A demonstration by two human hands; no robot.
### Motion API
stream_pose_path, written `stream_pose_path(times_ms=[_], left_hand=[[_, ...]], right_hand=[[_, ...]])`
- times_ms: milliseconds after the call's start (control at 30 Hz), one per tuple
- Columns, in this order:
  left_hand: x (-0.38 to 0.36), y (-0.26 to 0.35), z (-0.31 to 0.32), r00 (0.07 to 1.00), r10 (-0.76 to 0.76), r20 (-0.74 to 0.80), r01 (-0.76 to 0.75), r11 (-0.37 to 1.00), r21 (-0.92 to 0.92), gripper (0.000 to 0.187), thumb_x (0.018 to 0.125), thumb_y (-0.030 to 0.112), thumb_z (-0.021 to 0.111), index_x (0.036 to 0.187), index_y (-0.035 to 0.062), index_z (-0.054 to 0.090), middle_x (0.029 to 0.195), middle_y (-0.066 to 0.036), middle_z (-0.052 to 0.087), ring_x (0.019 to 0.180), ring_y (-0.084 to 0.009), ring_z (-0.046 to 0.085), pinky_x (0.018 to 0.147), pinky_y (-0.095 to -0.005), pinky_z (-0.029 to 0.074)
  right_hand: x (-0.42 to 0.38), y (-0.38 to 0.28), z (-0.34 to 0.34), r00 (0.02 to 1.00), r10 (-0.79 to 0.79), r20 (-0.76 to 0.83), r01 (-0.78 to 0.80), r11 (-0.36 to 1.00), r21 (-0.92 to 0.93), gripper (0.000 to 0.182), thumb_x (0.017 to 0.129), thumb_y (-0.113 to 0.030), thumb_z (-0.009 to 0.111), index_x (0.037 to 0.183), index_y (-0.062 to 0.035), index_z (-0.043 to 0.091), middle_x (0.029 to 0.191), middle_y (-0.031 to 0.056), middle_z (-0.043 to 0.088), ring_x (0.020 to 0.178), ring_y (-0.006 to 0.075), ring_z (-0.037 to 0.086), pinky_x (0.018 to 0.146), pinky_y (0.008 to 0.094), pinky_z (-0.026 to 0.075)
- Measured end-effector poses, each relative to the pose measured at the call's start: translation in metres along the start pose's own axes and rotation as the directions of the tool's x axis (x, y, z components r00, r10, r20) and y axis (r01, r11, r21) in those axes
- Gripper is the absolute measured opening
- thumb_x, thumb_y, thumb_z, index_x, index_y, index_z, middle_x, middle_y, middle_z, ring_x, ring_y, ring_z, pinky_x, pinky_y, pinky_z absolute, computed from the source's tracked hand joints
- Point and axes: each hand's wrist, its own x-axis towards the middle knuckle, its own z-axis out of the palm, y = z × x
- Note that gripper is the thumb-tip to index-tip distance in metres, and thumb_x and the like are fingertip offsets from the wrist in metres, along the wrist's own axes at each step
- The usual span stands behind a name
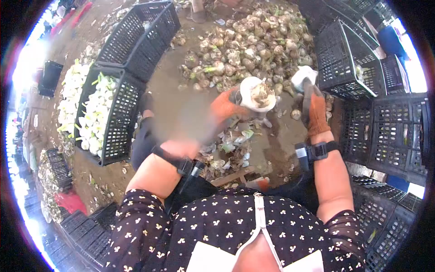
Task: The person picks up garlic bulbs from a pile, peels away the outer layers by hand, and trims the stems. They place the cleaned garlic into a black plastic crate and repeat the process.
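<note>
My left hand [223, 108], in an orange glove with a dark fingertip area, is closed around a large white bulb [247, 95] with a ragged brown root end facing up. To its right, my right hand [318, 111] wears an orange and grey glove. Its fingers are closed on a white, peel-like piece [304, 77] held over the edge of the heap. Beyond both hands lies a heap of unpeeled brownish bulbs [253, 43]. Below my left hand, loose peelings [231, 147] are scattered on the ground. A blurred patch hides part of my left forearm and wrist.
A black crate [120, 115] of white bulbs with green tips stands at the left, with another black crate [152, 47] behind it. Stacked black crates [351, 68] line the right side. At the top, a person's foot [198, 13] rests near the heap.
</note>
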Motion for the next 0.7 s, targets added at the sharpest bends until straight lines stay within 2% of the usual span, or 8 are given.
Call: stream_pose_path(times_ms=[67, 100, 133, 300, 333, 400, 600, 700], left_hand=[[0.0, -0.003, 0.002, 0.986, 0.137, -0.09, -0.139, 0.99, -0.014, 0.059, 0.063, -0.001, 0.068, 0.119, 0.0017, 0.048, 0.11, -0.005, 0.059, 0.099, -0.0144, 0.055, 0.087, -0.0294, 0.043], [0.003, -0.007, 0.001, 0.985, 0.139, -0.098, -0.141, 0.99, -0.009, 0.059, 0.063, -0.001, 0.068, 0.119, 0.0017, 0.048, 0.11, -0.005, 0.059, 0.099, -0.0144, 0.055, 0.087, -0.0294, 0.043], [0.006, -0.012, 0.0, 0.976, 0.093, -0.199, -0.09, 0.996, 0.024, 0.06, 0.063, -0.001, 0.067, 0.12, 0.0022, 0.047, 0.11, -0.006, 0.058, 0.1, -0.0153, 0.055, 0.088, -0.0293, 0.043], [0.021, -0.036, 0.002, 0.915, 0.193, -0.354, -0.164, 0.98, 0.111, 0.06, 0.062, -0.002, 0.065, 0.119, 0.0034, 0.046, 0.108, -0.005, 0.059, 0.098, -0.0166, 0.055, 0.087, -0.029, 0.043], [0.024, -0.037, 0.006, 0.878, 0.262, -0.401, -0.125, 0.934, 0.335, 0.057, 0.063, -0.001, 0.066, 0.117, 0.0038, 0.046, 0.106, -0.006, 0.059, 0.098, -0.0175, 0.055, 0.085, -0.0296, 0.044], [0.022, -0.04, 0.016, 0.867, 0.334, -0.37, -0.178, 0.9, 0.397, 0.056, 0.067, 0.007, 0.067, 0.118, 0.0036, 0.043, 0.105, -0.01, 0.059, 0.097, -0.0224, 0.057, 0.083, -0.0323, 0.045], [0.018, -0.038, 0.024, 0.852, 0.304, -0.425, -0.104, 0.896, 0.433, 0.061, 0.068, 0.017, 0.071, 0.119, 0.0056, 0.041, 0.105, -0.014, 0.059, 0.097, -0.0261, 0.058, 0.081, -0.0348, 0.046], [0.017, -0.034, 0.02, 0.88, 0.197, -0.432, -0.046, 0.941, 0.335, 0.058, 0.064, 0.0, 0.066, 0.118, 0.0055, 0.046, 0.104, -0.006, 0.059, 0.094, -0.0165, 0.056, 0.084, -0.0297, 0.044]], right_hand=[[0.003, 0.008, 0.002, 0.995, 0.037, 0.09, -0.019, 0.981, -0.194, 0.039, 0.085, -0.037, 0.054, 0.101, -0.0016, 0.06, 0.084, 0.0123, 0.063, 0.072, 0.0211, 0.062, 0.063, 0.0299, 0.048], [-0.01, 0.015, 0.011, 0.972, -0.151, 0.178, 0.227, 0.785, -0.577, 0.035, 0.082, -0.033, 0.059, 0.1, -0.0026, 0.061, 0.086, 0.0152, 0.063, 0.077, 0.0258, 0.062, 0.066, 0.0328, 0.048], [-0.02, 0.019, 0.02, 0.905, -0.272, 0.326, 0.414, 0.399, -0.818, 0.033, 0.079, -0.029, 0.063, 0.1, -0.0035, 0.061, 0.089, 0.0181, 0.063, 0.081, 0.0306, 0.062, 0.069, 0.0356, 0.048], [-0.039, -0.012, 0.038, 0.824, -0.531, 0.198, 0.506, 0.533, -0.678, 0.033, 0.074, -0.034, 0.067, 0.1, -0.013, 0.062, 0.092, 0.0125, 0.063, 0.082, 0.0317, 0.06, 0.07, 0.0387, 0.048], [-0.041, -0.017, 0.045, 0.766, -0.616, 0.185, 0.578, 0.533, -0.618, 0.033, 0.073, -0.033, 0.068, 0.098, -0.0121, 0.063, 0.09, 0.0126, 0.064, 0.081, 0.0311, 0.061, 0.069, 0.038, 0.049], [-0.044, -0.015, 0.049, 0.609, -0.77, 0.189, 0.663, 0.364, -0.654, 0.029, 0.073, -0.03, 0.067, 0.094, -0.0095, 0.063, 0.082, 0.0127, 0.064, 0.075, 0.0299, 0.061, 0.064, 0.0368, 0.049], [-0.039, -0.012, 0.053, 0.657, -0.704, 0.27, 0.556, 0.211, -0.804, 0.024, 0.077, -0.031, 0.061, 0.083, -0.0077, 0.06, 0.076, 0.0122, 0.062, 0.067, 0.0288, 0.061, 0.059, 0.0385, 0.048], [-0.032, -0.01, 0.053, 0.726, -0.66, 0.194, 0.543, 0.377, -0.75, 0.027, 0.077, -0.033, 0.06, 0.078, -0.0061, 0.058, 0.076, 0.0131, 0.062, 0.067, 0.0303, 0.061, 0.057, 0.0411, 0.047]])
